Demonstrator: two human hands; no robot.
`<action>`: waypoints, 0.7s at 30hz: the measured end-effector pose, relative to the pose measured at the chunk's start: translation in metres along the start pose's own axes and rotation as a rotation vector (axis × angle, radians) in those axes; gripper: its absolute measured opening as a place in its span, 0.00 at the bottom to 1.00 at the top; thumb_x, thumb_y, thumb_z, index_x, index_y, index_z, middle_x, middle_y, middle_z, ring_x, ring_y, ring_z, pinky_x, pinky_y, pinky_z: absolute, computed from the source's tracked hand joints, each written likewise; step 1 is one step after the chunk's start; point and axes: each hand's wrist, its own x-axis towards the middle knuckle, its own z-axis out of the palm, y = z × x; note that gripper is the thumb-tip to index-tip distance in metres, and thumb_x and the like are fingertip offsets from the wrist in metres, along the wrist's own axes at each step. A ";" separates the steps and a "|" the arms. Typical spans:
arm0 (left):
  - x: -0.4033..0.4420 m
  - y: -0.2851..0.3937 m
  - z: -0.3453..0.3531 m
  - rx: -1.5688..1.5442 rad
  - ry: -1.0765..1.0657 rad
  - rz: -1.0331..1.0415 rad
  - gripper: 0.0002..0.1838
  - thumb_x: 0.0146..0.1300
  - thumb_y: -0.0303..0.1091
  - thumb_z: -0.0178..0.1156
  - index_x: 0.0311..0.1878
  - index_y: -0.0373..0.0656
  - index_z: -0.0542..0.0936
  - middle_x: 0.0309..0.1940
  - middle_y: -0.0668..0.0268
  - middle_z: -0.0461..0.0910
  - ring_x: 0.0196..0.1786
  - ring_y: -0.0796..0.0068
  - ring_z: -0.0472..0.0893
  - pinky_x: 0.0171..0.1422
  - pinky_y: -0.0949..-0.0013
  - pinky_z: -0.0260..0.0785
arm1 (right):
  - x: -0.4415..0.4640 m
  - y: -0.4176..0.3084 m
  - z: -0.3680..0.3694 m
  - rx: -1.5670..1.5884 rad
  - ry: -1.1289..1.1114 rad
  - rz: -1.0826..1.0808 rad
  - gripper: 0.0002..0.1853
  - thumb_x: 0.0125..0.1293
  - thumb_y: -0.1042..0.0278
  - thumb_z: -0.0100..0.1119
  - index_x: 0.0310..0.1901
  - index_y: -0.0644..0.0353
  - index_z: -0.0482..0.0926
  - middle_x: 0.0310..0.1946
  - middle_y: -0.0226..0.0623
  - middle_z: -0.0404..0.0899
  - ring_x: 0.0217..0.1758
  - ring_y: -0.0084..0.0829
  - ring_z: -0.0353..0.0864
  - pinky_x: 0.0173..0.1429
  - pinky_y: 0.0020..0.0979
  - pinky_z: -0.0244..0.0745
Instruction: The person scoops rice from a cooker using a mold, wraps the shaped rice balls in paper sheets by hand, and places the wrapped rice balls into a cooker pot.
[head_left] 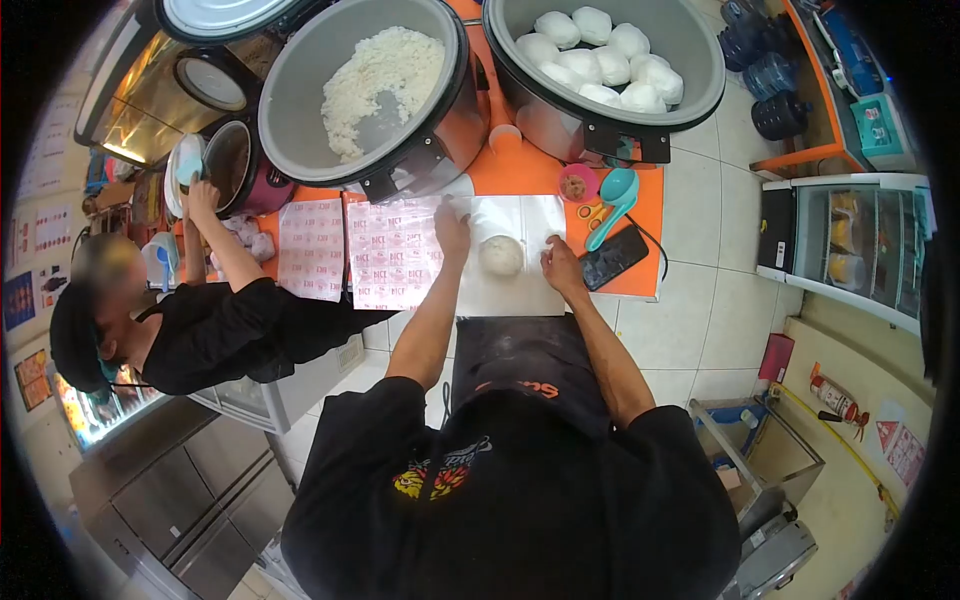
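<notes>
A rounded mound of white rice (502,256) sits in the middle of a white wrapping paper sheet (490,298) on the orange table. At the sheet's upper left edge, my left hand (453,230) is closed on the paper, where it meets a stack of pink-printed wrappers (385,265). My right hand (562,266) pinches the sheet's right edge, beside the rice. Neither hand touches the mound. Just right of my right hand lie a dark phone (614,260), a turquoise scoop (613,208) and orange-handled scissors (592,217).
Ahead stand a large pot of loose rice (280,120) and another pot (705,90) holding several white wrapped bundles (600,62). A small pink bowl (578,184) is by the scoop. At left, a co-worker (220,325) in black reaches toward a smaller cooker (270,190).
</notes>
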 end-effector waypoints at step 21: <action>0.004 0.026 -0.051 -0.652 -0.233 -0.213 0.26 0.57 0.17 0.62 0.61 0.43 0.75 0.35 0.63 0.86 0.33 0.81 0.83 0.34 0.77 0.78 | 0.132 -0.095 0.004 0.173 -0.263 -0.565 0.07 0.55 0.68 0.68 0.36 0.59 0.84 0.36 0.34 0.81 0.44 0.36 0.77 0.50 0.35 0.72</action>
